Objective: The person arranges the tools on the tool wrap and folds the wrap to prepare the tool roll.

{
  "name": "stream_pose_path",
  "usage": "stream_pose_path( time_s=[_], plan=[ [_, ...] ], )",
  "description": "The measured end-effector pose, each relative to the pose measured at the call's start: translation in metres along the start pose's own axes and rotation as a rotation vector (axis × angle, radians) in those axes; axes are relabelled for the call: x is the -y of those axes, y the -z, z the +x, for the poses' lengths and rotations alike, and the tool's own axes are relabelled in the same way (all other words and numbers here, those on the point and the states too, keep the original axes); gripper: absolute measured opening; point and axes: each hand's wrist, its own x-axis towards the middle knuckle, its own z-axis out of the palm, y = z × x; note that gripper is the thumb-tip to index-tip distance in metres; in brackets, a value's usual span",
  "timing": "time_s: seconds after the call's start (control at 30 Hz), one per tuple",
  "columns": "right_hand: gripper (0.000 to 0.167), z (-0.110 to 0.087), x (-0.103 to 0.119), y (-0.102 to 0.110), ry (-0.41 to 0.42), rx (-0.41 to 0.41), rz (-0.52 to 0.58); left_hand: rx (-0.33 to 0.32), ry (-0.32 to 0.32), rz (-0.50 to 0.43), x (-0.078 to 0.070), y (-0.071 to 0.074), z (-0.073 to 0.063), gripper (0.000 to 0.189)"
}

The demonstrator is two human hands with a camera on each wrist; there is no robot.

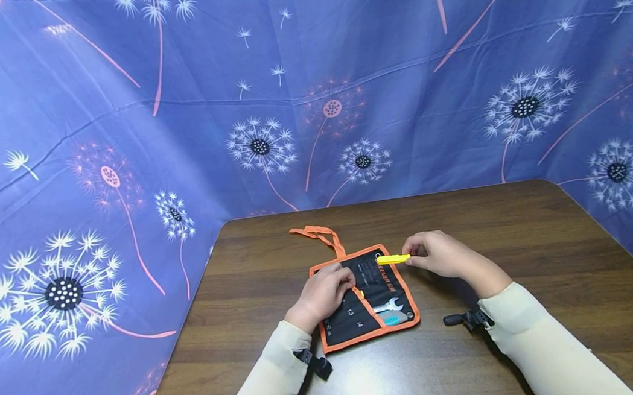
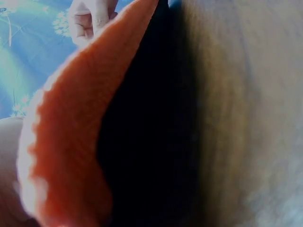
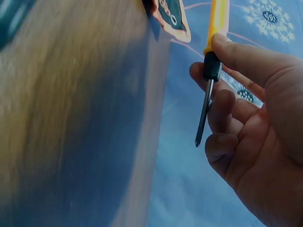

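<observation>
A black tool roll (image 1: 352, 334) with orange trim lies unrolled on the table. My left hand (image 1: 325, 293) rests over its left part, fingertips pinching the orange edge of the slanted pocket. To the right of it, my right hand (image 1: 442, 255) holds a screwdriver (image 1: 393, 259) between thumb and fingers, above the roll's upper right corner. In the right wrist view the screwdriver's yellow handle (image 3: 218, 21) points away from the palm, and its thin metal shaft (image 3: 203, 113) runs back along the fingers. A wrench (image 1: 389, 305) and a teal-handled tool (image 1: 393, 318) sit in the pocket.
Orange tie straps (image 1: 321, 233) trail from the roll's top edge onto the brown wooden table (image 1: 265, 255). A blue curtain with dandelion prints (image 1: 310, 101) hangs behind and to the sides. Dark wrist mounts (image 1: 468, 319) are strapped on both sleeves.
</observation>
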Motion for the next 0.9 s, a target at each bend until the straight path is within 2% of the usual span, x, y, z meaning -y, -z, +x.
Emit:
stream_pose_path(
  time_s=[0.4, 0.63, 0.9],
  plan=[
    [0.010, 0.014, 0.014, -0.013, 0.014, 0.057, 0.018, -0.011, 0.002, 0.000, -0.001, 0.001, 0.000, 0.008],
    [0.011, 0.017, 0.021, -0.019, 0.062, 0.076, -0.042, -0.020, 0.001, -0.017, -0.001, 0.001, 0.000, 0.006],
    [0.011, 0.026, 0.028, -0.027, 0.071, 0.112, -0.091, -0.020, 0.001, -0.025, 0.000, 0.001, 0.000, 0.005]
  ],
)
